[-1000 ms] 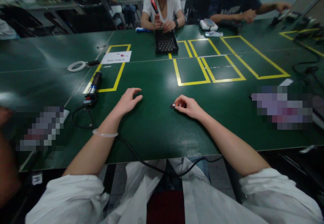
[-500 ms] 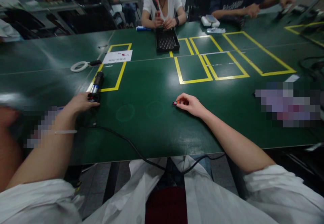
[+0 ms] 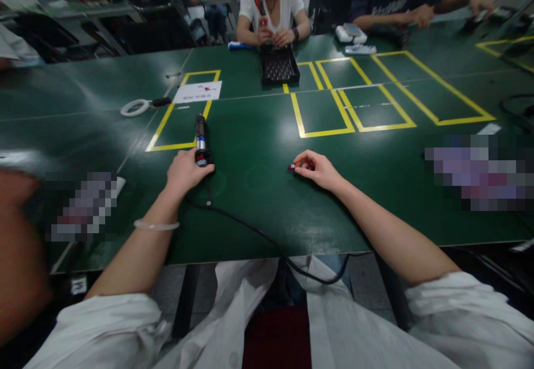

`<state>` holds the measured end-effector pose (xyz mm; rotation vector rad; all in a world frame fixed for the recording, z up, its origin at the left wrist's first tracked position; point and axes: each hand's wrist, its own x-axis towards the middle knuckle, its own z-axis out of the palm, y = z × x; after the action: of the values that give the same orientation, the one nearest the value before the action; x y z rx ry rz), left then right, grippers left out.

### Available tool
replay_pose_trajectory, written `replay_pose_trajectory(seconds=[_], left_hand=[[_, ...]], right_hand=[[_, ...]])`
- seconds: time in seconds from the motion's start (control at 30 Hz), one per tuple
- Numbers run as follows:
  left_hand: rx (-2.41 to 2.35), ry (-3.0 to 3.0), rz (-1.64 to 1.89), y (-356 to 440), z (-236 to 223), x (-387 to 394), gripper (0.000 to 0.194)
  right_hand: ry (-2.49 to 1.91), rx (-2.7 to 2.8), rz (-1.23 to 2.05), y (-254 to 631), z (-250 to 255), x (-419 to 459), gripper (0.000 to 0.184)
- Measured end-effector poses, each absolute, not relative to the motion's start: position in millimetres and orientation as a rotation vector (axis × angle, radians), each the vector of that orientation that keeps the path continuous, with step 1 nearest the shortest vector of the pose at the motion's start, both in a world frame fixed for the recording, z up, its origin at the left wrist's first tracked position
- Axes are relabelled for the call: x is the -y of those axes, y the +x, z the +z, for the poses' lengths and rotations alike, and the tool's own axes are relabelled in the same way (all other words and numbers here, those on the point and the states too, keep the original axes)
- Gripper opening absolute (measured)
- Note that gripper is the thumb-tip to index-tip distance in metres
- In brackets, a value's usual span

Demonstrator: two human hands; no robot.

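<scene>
My left hand [image 3: 186,171] is wrapped round the near end of a black flashlight [image 3: 201,131] with a silver and blue band. The flashlight points away from me, near the right edge of a yellow taped box. A short dark strap hangs beside its near end. Over the middle of the table, my right hand [image 3: 319,168] pinches a small red piece [image 3: 291,166] between thumb and fingers. Something orange shows inside that hand, mostly hidden. The piece is too small to name.
Yellow tape [image 3: 327,133] marks several boxes on the green table [image 3: 258,219]. A printed sheet [image 3: 196,92], a white cable coil [image 3: 136,108] and a black tray [image 3: 280,72] lie farther off. A black cable [image 3: 246,227] crosses the near edge. People sit opposite.
My left hand has moved right with the flashlight, from the taped box's left side to its right edge. My right hand has stayed nearly in place, still pinching the red piece.
</scene>
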<state>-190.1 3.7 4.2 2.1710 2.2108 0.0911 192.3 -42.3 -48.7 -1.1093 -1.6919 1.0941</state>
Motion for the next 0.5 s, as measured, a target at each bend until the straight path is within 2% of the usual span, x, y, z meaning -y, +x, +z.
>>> replay_pose_trajectory(seconds=[0.1,0.3,0.5], left_hand=[[-2.141,2.275,0.111,-148,2,7,0.067],[-1.915,2.467,0.148,-67,4,31,0.064],[-1.737,2.560,0.168,-17,2,40,0.066]], right_hand=[[-1.099,1.692,1.095,193,-50,42,0.027],[-1.113,1.706,1.040,195,-54,42,0.026],[-1.090,1.648,0.980,195,-51,44,0.024]])
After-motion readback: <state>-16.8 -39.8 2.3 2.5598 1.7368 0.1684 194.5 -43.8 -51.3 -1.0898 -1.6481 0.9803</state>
